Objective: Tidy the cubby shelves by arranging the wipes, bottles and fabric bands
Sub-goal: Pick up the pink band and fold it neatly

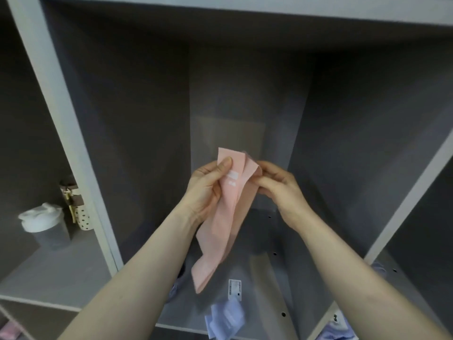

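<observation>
A pink fabric band (224,224) with a small white print hangs in front of the middle cubby (137,133). My left hand (208,190) grips its upper left part, thumb on top. My right hand (277,190) pinches its upper right edge. The band's lower end dangles down above the cubby floor. A light blue fabric band (224,320) lies on the cubby floor near the front edge. A grey bottle with a white lid (45,227) stands in the left cubby.
A polka-dot pouch with a brown strap (78,209) leans by the left divider (73,148). Bluish fabric (338,330) shows at the bottom right, pink fabric (8,333) at the bottom left. A white label (234,289) sits on the cubby floor.
</observation>
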`<state>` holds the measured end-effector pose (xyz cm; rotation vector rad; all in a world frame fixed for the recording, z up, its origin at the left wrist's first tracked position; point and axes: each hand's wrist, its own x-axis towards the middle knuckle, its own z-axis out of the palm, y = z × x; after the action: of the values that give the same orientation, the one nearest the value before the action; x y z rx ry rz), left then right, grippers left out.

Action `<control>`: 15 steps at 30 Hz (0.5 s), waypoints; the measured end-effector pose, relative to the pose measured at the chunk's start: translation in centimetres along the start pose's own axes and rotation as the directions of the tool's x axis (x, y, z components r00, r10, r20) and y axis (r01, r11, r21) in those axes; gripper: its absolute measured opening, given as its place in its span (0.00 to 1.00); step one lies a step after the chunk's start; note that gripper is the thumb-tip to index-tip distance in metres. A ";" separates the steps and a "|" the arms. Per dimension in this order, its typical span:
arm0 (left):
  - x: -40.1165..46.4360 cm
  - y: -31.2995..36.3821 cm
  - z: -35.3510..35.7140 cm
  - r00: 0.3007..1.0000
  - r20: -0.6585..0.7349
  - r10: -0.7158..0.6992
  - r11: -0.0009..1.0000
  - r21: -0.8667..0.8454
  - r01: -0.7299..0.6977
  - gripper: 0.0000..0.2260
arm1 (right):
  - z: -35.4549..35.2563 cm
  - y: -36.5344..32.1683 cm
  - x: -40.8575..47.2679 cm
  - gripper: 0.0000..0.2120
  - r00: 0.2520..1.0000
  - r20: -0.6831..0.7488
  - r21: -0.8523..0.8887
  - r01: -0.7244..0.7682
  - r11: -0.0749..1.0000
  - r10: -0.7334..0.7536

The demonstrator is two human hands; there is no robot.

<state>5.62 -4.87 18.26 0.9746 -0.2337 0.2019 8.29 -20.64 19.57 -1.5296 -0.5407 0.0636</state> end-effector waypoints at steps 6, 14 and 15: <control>-0.5 -0.2 0.4 0.988 -0.140 0.072 0.974 0.224 -0.040 0.10 | 1.4 -0.2 -0.2 0.13 0.995 -0.104 0.013 0.006 1.000 -0.005; -0.7 1.2 0.3 0.974 -0.211 0.086 0.964 0.265 -0.028 0.06 | 1.7 -0.5 0.7 0.12 0.976 -0.161 0.142 -0.124 0.982 0.147; -0.8 1.3 0.5 0.977 -0.200 0.070 0.963 0.269 -0.014 0.05 | 1.7 -0.5 0.9 0.14 0.977 -0.140 0.148 -0.142 0.979 0.162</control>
<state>4.44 -4.61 19.28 1.2077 -0.0345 0.3793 8.26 -18.76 20.25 -1.4252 -0.2911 0.0998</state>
